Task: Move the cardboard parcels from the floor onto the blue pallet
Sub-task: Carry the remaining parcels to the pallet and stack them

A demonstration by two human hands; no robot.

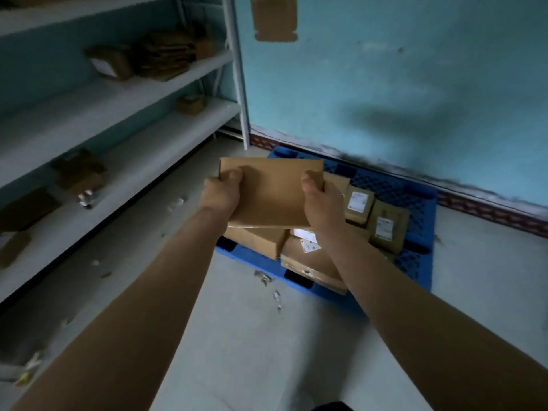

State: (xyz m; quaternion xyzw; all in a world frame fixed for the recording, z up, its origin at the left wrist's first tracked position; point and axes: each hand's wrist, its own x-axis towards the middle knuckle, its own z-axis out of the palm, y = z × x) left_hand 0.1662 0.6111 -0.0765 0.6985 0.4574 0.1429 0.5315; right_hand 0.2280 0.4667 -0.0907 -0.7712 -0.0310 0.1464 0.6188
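head cam: left hand [221, 192] and right hand [321, 200] clamp a parcel [271, 192] by its sides, above the pallet [415, 200]. probably best lowered flat on the stack [258, 240], though it's dim.

Both forearms are showing bare to the frame's edge, with no sleeves; the left hand [221, 192] and right hand [321, 200] are wearing nothing.

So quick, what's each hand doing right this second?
Left hand: closed on the left edge of the flat cardboard parcel.
Right hand: closed on the same parcel's right edge, above the blue pallet.
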